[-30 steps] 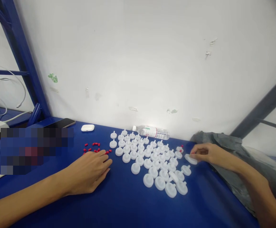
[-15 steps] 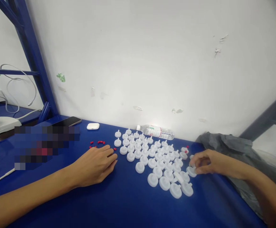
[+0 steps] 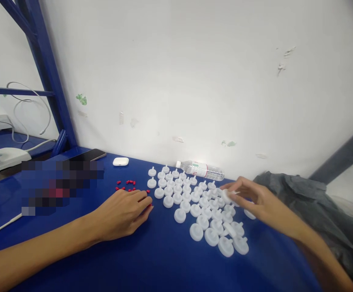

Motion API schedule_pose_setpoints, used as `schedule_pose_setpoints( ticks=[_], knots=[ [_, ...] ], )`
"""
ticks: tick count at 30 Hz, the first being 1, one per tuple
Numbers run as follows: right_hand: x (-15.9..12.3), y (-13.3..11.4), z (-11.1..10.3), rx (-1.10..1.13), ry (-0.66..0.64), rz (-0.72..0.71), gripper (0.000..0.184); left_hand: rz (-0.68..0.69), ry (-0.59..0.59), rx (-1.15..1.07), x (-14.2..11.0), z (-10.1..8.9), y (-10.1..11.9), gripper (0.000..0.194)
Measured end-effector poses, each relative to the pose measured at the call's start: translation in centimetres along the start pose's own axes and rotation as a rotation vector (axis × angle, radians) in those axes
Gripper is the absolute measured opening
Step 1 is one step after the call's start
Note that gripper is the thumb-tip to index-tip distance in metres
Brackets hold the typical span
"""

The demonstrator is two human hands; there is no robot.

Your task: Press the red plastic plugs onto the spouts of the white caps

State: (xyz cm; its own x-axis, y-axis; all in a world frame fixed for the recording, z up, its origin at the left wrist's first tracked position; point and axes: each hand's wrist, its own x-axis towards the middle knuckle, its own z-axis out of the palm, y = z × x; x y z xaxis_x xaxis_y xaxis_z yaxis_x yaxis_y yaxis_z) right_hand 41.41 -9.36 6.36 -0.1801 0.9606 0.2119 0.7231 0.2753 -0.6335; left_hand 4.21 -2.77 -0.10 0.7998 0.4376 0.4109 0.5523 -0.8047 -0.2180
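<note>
Several white round plastic caps (image 3: 194, 200) with short stems stand in rows on the blue table (image 3: 152, 259). My right hand (image 3: 252, 198) hovers over the right side of the group, thumb and fingers pinching one white cap (image 3: 227, 195). My left hand (image 3: 123, 213) rests palm down on the table, fingers curled together, its tips beside several small red pieces (image 3: 127, 185) scattered just beyond it. What lies under its fingertips is hidden.
A clear water bottle (image 3: 202, 169) lies against the white wall. A white earbud case (image 3: 120, 161) and a dark phone (image 3: 86, 155) sit at the back left. A grey plastic bag (image 3: 310, 202) lies at the right. Blue frame posts (image 3: 47, 73) and white cables (image 3: 27, 109) stand left.
My right hand has moved left from the group's right edge, over the caps, with a white cap pinched in it. My left hand has stayed near the red pieces.
</note>
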Motion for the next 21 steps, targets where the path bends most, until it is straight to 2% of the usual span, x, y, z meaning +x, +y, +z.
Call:
schedule_pose_setpoints(
  ticks=[4,7,10,12,16,21],
  knots=[
    [0.3,-1.5,3.9,-0.208,0.058,-0.205,0.019,-0.009,-0.013,-0.001,-0.1,0.2,-0.1,0.025],
    [0.2,-2.1,6.5,-0.289,0.054,-0.368,0.019,-0.012,-0.005,-0.003,-0.2,0.2,-0.2,0.024],
    [-0.1,-2.5,8.5,-0.336,0.087,-0.501,0.025,-0.017,0.046,-0.06,-0.3,0.2,-0.1,0.021],
    [-0.3,-2.8,9.6,-0.361,0.136,-0.567,0.026,-0.019,0.114,-0.173,-0.4,0.1,0.1,0.02],
    [-0.7,-3.5,11.0,-0.347,0.162,-0.64,0.02,0.016,0.225,-0.464,-0.6,0.0,1.2,0.029],
    [-1.2,-4.2,11.9,-0.31,0.153,-0.646,0.018,0.052,0.173,-0.652,-0.6,-0.4,2.9,0.035]
  ],
)
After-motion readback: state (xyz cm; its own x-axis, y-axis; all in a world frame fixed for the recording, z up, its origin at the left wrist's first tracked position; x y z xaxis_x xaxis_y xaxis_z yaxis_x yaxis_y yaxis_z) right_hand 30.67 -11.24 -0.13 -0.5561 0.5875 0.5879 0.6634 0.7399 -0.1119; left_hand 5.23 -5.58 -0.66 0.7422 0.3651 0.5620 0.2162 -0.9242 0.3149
